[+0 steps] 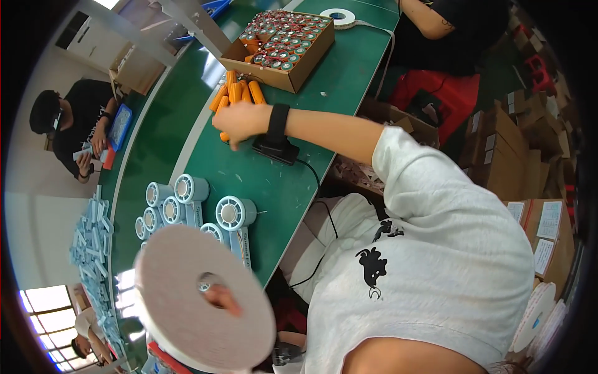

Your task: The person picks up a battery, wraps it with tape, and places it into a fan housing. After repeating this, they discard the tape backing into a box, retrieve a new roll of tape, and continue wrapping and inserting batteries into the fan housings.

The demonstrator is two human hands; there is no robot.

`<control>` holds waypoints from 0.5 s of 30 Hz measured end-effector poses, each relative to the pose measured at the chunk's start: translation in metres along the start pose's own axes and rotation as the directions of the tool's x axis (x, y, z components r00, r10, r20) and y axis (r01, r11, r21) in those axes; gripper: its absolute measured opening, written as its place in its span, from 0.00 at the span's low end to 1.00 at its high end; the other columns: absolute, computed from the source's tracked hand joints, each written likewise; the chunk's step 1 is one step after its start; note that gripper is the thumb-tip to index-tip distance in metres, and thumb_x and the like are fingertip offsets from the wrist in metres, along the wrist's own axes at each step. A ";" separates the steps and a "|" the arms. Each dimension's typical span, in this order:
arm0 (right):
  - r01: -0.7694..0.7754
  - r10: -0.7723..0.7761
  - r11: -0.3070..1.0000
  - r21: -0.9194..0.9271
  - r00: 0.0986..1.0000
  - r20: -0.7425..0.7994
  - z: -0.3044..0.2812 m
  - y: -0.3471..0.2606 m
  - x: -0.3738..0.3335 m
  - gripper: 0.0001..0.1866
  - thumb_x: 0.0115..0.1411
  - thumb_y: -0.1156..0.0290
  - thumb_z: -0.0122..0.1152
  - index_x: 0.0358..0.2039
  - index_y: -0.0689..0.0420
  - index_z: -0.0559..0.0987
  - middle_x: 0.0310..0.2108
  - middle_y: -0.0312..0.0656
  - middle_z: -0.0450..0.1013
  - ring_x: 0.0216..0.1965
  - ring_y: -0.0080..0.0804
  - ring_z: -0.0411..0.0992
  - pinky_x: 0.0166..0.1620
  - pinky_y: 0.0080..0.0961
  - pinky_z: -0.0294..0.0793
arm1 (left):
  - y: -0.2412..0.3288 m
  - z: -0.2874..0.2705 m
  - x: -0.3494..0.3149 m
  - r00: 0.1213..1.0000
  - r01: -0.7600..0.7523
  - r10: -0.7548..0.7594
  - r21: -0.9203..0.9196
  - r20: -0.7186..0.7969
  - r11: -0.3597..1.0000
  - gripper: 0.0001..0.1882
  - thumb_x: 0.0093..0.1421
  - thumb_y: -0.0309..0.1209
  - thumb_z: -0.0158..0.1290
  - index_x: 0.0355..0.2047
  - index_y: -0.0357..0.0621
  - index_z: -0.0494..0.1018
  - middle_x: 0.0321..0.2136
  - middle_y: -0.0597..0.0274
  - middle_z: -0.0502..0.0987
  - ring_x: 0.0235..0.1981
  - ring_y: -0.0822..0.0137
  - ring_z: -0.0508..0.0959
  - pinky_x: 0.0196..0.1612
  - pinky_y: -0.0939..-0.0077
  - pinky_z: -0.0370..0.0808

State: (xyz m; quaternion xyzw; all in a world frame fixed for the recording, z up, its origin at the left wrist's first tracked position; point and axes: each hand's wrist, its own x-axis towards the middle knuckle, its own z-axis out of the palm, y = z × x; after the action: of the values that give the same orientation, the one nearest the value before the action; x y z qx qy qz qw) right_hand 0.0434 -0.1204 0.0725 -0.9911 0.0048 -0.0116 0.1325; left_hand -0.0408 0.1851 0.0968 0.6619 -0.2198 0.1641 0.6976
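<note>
My right hand curls over a loose pile of orange cylindrical battery cells on the green table. The end of one orange cell shows between its fingers and thumb; the hand is slightly blurred. A black strap with a small box sits on that wrist. Low in the view, my left hand grips a large off-white roll of tape or strip material, a finger poking through its centre hole. The roll hides most of this hand. Beside it stand several pale blue handheld fans, some partly covered by the roll.
A cardboard box of wired cells stands beyond the orange pile. A white tape roll lies at the table's far end. Pale blue parts are heaped along the left. Co-workers sit around the table. A black cable hangs from my right wrist.
</note>
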 end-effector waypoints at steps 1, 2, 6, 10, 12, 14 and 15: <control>-0.002 0.002 1.000 -0.002 1.000 -0.001 0.001 0.000 0.001 0.17 0.46 0.63 0.64 0.32 0.61 0.76 0.32 0.45 0.72 0.35 0.37 0.73 0.34 0.35 0.72 | -0.002 -0.007 0.010 0.999 -0.035 0.036 0.032 -0.034 0.999 0.17 0.61 0.37 0.38 0.43 0.37 0.62 0.33 0.60 0.69 0.35 0.70 0.67 0.38 0.76 0.64; 0.127 -0.125 0.991 0.038 0.990 -0.068 0.003 0.002 -0.002 0.15 0.47 0.63 0.63 0.30 0.61 0.76 0.31 0.46 0.73 0.34 0.38 0.74 0.33 0.36 0.72 | -0.004 -0.014 0.018 0.996 -0.054 0.058 0.058 -0.061 0.997 0.17 0.61 0.38 0.37 0.44 0.37 0.62 0.33 0.60 0.69 0.35 0.69 0.67 0.39 0.75 0.64; 0.222 -0.196 0.968 0.113 0.958 -0.207 0.005 0.013 -0.032 0.13 0.50 0.63 0.59 0.25 0.61 0.74 0.29 0.48 0.73 0.32 0.41 0.74 0.30 0.37 0.72 | -0.007 -0.033 0.030 0.986 -0.090 0.105 0.117 -0.130 0.989 0.21 0.62 0.41 0.35 0.47 0.37 0.60 0.35 0.59 0.69 0.38 0.68 0.67 0.42 0.72 0.66; -0.228 0.267 0.953 0.198 0.943 -0.197 0.017 0.003 -0.037 0.09 0.51 0.66 0.57 0.25 0.59 0.74 0.29 0.48 0.73 0.30 0.44 0.74 0.29 0.39 0.72 | -0.017 -0.031 0.027 0.984 -0.081 0.101 0.140 -0.145 0.987 0.25 0.63 0.45 0.32 0.50 0.37 0.58 0.37 0.57 0.70 0.40 0.66 0.67 0.45 0.68 0.67; -0.436 0.492 0.860 0.265 0.846 -0.204 0.032 -0.003 -0.023 0.07 0.50 0.69 0.55 0.27 0.59 0.74 0.29 0.48 0.73 0.28 0.46 0.74 0.29 0.40 0.72 | -0.030 -0.019 0.031 0.992 -0.053 0.067 0.133 -0.106 0.990 0.26 0.63 0.46 0.31 0.52 0.37 0.57 0.37 0.57 0.70 0.42 0.65 0.68 0.46 0.67 0.67; -0.455 0.533 0.836 0.307 0.806 -0.258 0.053 -0.032 0.010 0.08 0.49 0.70 0.55 0.30 0.60 0.73 0.30 0.49 0.72 0.30 0.47 0.73 0.30 0.39 0.71 | -0.029 -0.016 0.042 0.990 -0.055 0.076 0.176 -0.116 0.983 0.28 0.63 0.48 0.29 0.54 0.37 0.56 0.38 0.56 0.70 0.43 0.64 0.68 0.48 0.65 0.68; -0.507 0.606 0.791 0.342 0.726 -0.326 0.063 -0.031 0.014 0.11 0.49 0.72 0.55 0.33 0.61 0.72 0.30 0.50 0.72 0.32 0.48 0.73 0.32 0.39 0.71 | -0.035 -0.008 0.047 0.995 -0.048 0.062 0.170 -0.080 0.984 0.29 0.64 0.49 0.29 0.54 0.37 0.56 0.39 0.56 0.70 0.44 0.64 0.68 0.49 0.64 0.68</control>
State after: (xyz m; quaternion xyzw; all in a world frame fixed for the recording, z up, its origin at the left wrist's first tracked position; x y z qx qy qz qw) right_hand 0.0587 -0.0745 0.0196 -0.8943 0.3307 -0.1841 0.2386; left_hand 0.0180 0.1879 0.0911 0.7044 -0.1934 0.2293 0.6433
